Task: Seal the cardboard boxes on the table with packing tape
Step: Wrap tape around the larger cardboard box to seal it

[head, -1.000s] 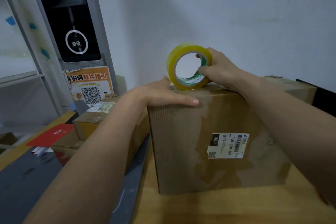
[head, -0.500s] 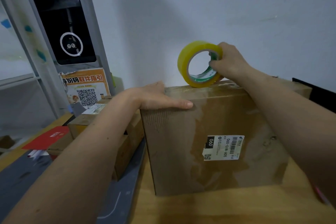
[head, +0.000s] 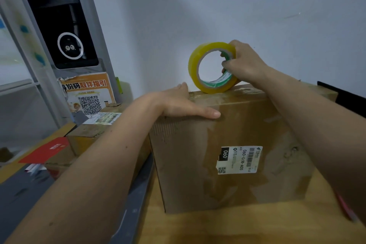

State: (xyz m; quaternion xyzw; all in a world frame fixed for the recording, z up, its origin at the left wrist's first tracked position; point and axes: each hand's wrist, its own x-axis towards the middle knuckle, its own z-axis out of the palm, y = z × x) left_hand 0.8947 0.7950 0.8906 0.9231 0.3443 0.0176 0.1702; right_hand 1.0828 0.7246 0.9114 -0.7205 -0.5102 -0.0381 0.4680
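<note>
On top of the cardboard box [head: 227, 154], tape roll [head: 213, 67] has travelled rightward along the lid since a second ago, right hand [head: 244, 61] curled through its core. Left hand [head: 179, 103] flat at box's near-left edge (steadying). Strip likely being laid.

Right hand [head: 244, 63] holds tape roll [head: 213, 67] on box [head: 227, 144].
</note>
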